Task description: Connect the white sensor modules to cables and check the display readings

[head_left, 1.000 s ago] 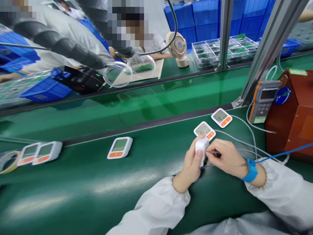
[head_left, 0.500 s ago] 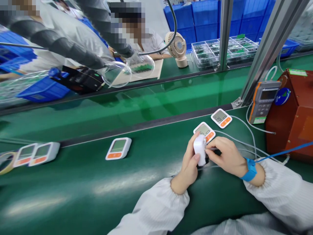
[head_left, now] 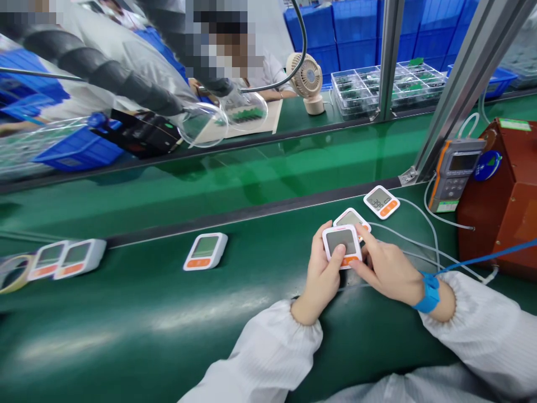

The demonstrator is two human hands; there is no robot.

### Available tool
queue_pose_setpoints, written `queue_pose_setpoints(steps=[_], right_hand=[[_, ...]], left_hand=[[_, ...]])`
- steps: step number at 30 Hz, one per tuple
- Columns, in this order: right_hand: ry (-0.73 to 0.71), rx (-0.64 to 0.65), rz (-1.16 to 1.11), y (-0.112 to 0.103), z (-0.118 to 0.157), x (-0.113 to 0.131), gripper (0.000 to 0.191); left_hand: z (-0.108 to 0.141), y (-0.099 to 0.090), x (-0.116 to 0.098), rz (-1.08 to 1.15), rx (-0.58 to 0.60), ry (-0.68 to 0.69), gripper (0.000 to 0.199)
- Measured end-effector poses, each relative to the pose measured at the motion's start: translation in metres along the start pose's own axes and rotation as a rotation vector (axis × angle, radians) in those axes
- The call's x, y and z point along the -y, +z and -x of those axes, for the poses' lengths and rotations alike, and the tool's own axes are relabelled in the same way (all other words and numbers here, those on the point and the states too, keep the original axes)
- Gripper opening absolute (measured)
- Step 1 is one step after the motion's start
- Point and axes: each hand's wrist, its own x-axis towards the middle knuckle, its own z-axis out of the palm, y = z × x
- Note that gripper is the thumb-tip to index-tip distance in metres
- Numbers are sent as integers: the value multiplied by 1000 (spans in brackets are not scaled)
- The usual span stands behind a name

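Observation:
A white blood pressure monitor (head_left: 335, 237) with a grey screen and orange buttons is held up, screen towards me. My left hand (head_left: 321, 274) grips its left side, thumb lying across the lower screen. At its right edge, my right hand (head_left: 388, 270) has thumb and index finger on the case; its other fingers are partly hidden. Behind it, a second monitor (head_left: 351, 216) lies partly covered on the bench. Beyond that rests a third monitor (head_left: 381, 202) with digits on its screen and a tube running from it.
Another monitor (head_left: 205, 252) lies left of centre, and two overlapping monitors (head_left: 78, 258) sit far left beside a tape roll (head_left: 14, 273). A handheld gauge (head_left: 457, 173) leans on a brown box (head_left: 499, 196). Tubes (head_left: 423, 254) cross the bench. Co-workers sit opposite, behind a fan (head_left: 306, 78).
The held monitor has turned from edge-on to screen facing me. My left thumb now lies on its front, and my right fingers have moved to its right edge.

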Motion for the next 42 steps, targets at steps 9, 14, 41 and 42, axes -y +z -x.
queue_pose_setpoints(steps=[9,14,41,42], right_hand=[[206,-110,-317,-5,-5,-5,54],[176,-44,-370,-7,-7,-3,51],[248,4,-329,-7,-9,-1,57],[253,8,-332,-7,-9,-1,57]], left_hand=[[1,-4,0,157,304,-127,76],[2,-2,0,130,338,-118,83],[-1,0,-2,150,321,-140,82],[-1,0,-2,150,321,-140,82]])
